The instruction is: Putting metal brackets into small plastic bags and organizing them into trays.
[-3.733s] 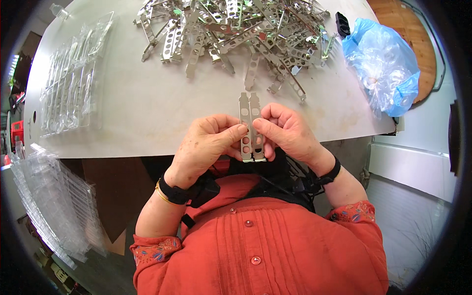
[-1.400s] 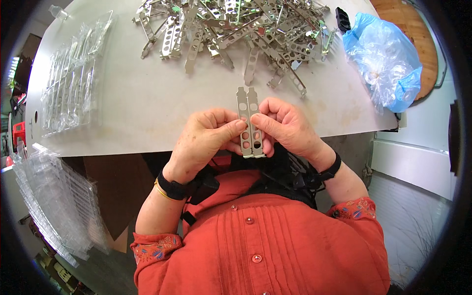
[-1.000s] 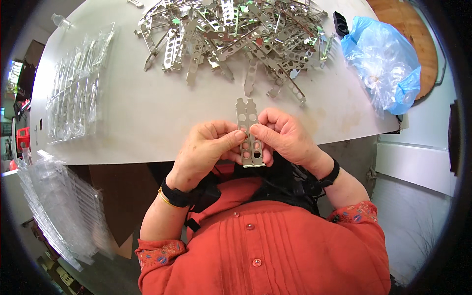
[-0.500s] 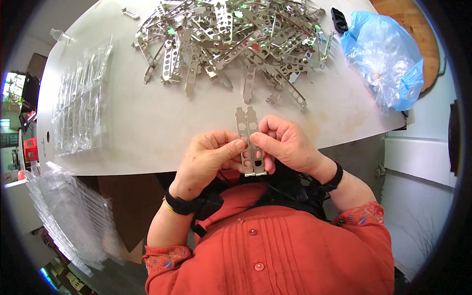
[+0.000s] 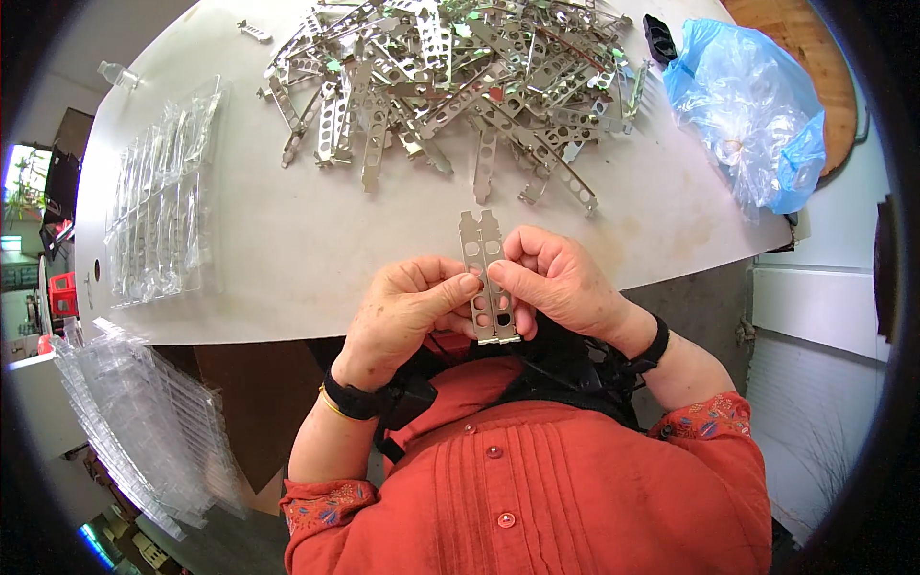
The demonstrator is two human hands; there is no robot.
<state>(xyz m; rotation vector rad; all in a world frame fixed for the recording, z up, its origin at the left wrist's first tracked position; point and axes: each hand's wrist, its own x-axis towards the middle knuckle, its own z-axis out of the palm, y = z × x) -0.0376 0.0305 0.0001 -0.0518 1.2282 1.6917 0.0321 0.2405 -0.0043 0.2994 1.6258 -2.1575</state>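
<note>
Two flat metal expansion-slot brackets with holes are held upright side by side in front of me, their long edges together. My left hand [image 5: 410,305] pinches the left bracket [image 5: 471,251] between thumb and fingers. The right bracket [image 5: 493,251] is pinched the same way by my right hand [image 5: 559,281]. Notched tips point away from me, and the bent ends are toward my body. Fingers behind the brackets are partly hidden. Beyond my hands, a large heap of similar metal brackets [image 5: 450,91] lies on the white table [image 5: 287,249].
At the left of the table sits a clear plastic tray [image 5: 163,201] with compartments. More clear trays [image 5: 144,431] are stacked below the table's left edge. A blue plastic bag [image 5: 752,115] and a small black part [image 5: 659,39] lie at the right. One bracket [image 5: 254,32] lies apart, far left.
Both hands keep the two brackets together in nearly the same place. The whole view has shifted very slightly.
</note>
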